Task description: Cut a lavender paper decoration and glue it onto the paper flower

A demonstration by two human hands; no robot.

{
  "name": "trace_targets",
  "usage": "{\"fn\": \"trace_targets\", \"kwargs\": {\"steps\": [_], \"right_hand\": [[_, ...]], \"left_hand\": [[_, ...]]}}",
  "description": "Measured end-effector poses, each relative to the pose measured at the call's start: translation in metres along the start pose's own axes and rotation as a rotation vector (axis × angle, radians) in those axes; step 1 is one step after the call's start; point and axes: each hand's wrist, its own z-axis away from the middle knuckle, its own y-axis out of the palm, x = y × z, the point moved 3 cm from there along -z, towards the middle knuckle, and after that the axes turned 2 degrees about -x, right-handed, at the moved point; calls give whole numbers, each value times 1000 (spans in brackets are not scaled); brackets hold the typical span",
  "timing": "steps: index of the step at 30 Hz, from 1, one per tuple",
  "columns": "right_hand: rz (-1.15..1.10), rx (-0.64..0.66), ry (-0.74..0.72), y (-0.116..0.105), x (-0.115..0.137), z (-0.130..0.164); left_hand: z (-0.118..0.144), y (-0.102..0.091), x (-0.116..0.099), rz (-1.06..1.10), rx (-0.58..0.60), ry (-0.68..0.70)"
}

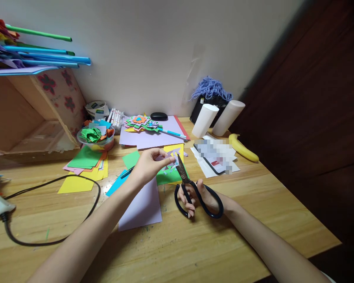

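Small paper piece being snipped with black scissors over the wooden desk

The scissors [194,188] are gripped through the loops by the right hand [199,196], blades at the lilac paper piece [167,160] pinched by the left hand [149,165]; a careful turn of the piece seems needed next; farther off lie coloured sheets [82,169], a banana [243,148], a white wall [153,51].

A long wooden table [253,220] stands against a plain white wall [153,51]. On the right is a dark brown wooden panel [318,98]. A wooden shelf [32,114] with flower paper stands on the left.
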Motion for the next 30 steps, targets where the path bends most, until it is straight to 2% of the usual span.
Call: {"fn": "trace_targets", "kwargs": {"steps": [5, 8, 12, 16, 18, 24, 30], "right_hand": [[-1, 6, -1, 0, 1, 0], [0, 27, 16, 2, 3, 1], [-4, 24, 28, 0, 6, 4], [-38, 22, 21, -1, 9, 3], [-48, 27, 14, -1, 9, 3], [-20, 25, 43, -1, 7, 2], [-16, 31, 43, 2, 9, 3]], "left_hand": [[-1, 0, 2, -15, 33, 6], [-1, -3, -2, -39, 10, -3], [-3, -11, -8, -126, -86, 79], [-6, -20, -6, -222, -231, 162], [-7, -22, -5, -213, -254, 171], [-3, -13, -10, -102, -129, 108], [-3, -8, -6, -51, -80, 99]]}}
